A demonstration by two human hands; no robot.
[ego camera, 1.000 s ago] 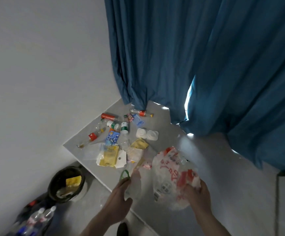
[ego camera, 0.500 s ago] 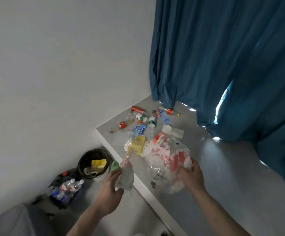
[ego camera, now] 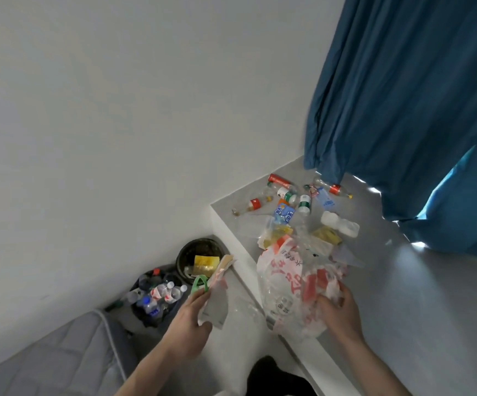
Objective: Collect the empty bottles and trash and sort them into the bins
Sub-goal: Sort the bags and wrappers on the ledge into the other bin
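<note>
The left hand point(ego camera: 187, 318) pinches thin wrappers and a green ring point(ego camera: 213, 292) toward the round black bin point(ego camera: 183, 254), while the right hand point(ego camera: 338, 305) grips the crumpled red-printed plastic bag point(ego camera: 291, 284) on the grey surface point(ego camera: 431, 295), probably to carry it next.

You see 2 bare forearms that enter from the lower edge, with no sleeves on them. Your left hand point(ego camera: 187, 324) and your right hand point(ego camera: 338, 311) wear no gloves. At the bottom edge a dark, blurred shape shows; what it is cannot be told.
</note>
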